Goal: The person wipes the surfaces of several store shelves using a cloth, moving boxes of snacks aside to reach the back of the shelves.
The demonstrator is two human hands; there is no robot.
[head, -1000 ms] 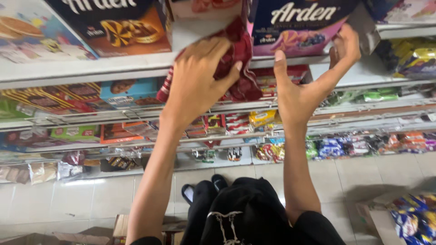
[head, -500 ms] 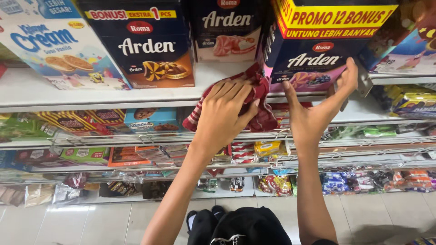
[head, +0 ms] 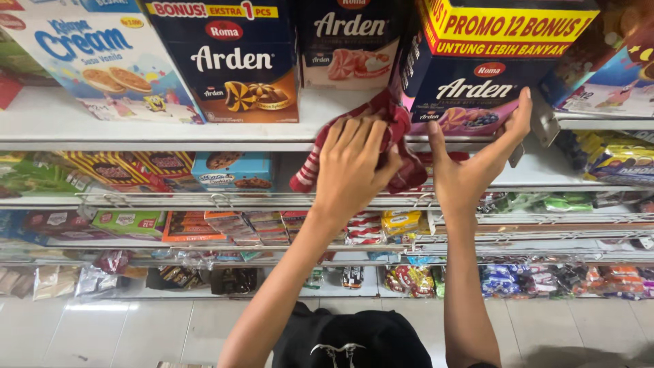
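Two hands up at the top shelf (head: 82,129): left hand (head: 351,167) presses a red striped cloth (head: 398,129), mid-wipe. Right hand (head: 477,167), grip wide, tilts the dark blue box (head: 470,88). Next calls for wiping beneath it.

Cream-biscuit box (head: 88,65) upper left; snack packets (head: 225,225) on lower racks; possibly sweets (head: 409,279) lowest; pale floor tiles (head: 136,334).
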